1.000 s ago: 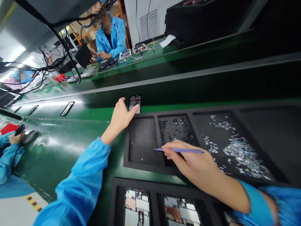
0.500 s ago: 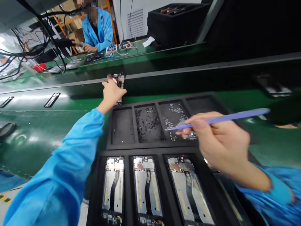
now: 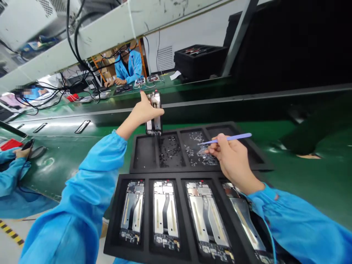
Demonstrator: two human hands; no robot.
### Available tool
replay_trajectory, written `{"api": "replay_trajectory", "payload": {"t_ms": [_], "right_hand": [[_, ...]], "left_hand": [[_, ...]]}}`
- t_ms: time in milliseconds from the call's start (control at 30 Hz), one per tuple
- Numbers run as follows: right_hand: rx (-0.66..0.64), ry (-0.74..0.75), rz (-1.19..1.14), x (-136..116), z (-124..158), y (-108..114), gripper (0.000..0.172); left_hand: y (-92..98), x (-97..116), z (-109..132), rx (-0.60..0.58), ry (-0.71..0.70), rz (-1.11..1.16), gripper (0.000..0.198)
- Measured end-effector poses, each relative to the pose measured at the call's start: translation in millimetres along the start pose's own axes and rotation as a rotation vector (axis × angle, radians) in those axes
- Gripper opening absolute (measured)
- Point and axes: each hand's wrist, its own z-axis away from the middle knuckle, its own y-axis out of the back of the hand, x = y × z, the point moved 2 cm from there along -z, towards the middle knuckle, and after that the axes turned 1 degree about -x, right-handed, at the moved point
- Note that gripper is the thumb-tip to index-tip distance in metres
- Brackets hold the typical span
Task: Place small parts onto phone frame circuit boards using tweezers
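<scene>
2 hands: left hand (image 3: 141, 114) grips phone frame (image 3: 154, 123), right hand (image 3: 233, 159) pinches blue pick (image 3: 228, 138).

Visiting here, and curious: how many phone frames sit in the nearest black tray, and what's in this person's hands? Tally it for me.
Phone frames in the black tray: 4
Phone frame in the left hand: 1
Purple pick in the right hand: 1
Total: 6

Phone frame (image 3: 154, 115): partly hidden behind the left fingers (image 3: 143, 98).
Tray bits (image 3: 199, 152): too small to tell, beside the right fingertips (image 3: 212, 148).
End frame (image 3: 242, 216): partly hidden, below the right fingertips.
</scene>
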Motion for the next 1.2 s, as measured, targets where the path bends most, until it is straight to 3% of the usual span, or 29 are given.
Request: {"api": "replay_trajectory", "payload": {"t_ms": [100, 200, 267, 333, 400, 500, 767, 900, 1033, 1100, 1200], "right_hand": [[0.014, 0.005, -0.026, -8, -2, 7, 0.052], [-0.04, 0.006, 0.008, -19, 5, 5, 0.05], [-0.143, -0.008, 0.063, -24, 19, -3, 0.049], [-0.273, -0.029, 0.13, -26, 37, -13, 0.049], [-0.381, -0.049, 0.198, -26, 54, -22, 0.051], [-0.451, -0.075, 0.284, -25, 65, -28, 0.055], [-0.346, -0.061, 0.305, -22, 50, -15, 0.047], [-0.591, 0.123, 0.478, -23, 64, -23, 0.035], [-0.767, 0.366, 0.628, -20, 76, -31, 0.028], [-0.783, 0.428, 0.673, -19, 78, -33, 0.027], [-0.794, 0.475, 0.726, -21, 78, -34, 0.029]], "left_hand": [[-9.1, 7, 64, -0.363, -0.023, 0.039, 0.125], [-45.3, 10, 155, -0.643, -0.065, 0.05, 0.127], [-73.9, 13, 202, -0.665, -0.143, -0.051, 0.123], [-97.4, 12, 226, -0.606, -0.196, -0.201, 0.114], [-112.1, 8, 233, -0.558, -0.232, -0.278, 0.106], [-120.5, -7, 232, -0.508, -0.282, -0.212, 0.094], [-126.3, -41, 248, -0.372, -0.467, 0.042, 0.07], [-121.8, -45, 254, -0.282, -0.566, -0.029, 0.049], [-109.4, -41, 254, 0.002, -0.868, -0.249, 0.04], [-106.2, -39, 251, 0.013, -1.014, -0.205, 0.037], [-108.6, -40, 246, -0.072, -1.125, -0.172, 0.044]]}}
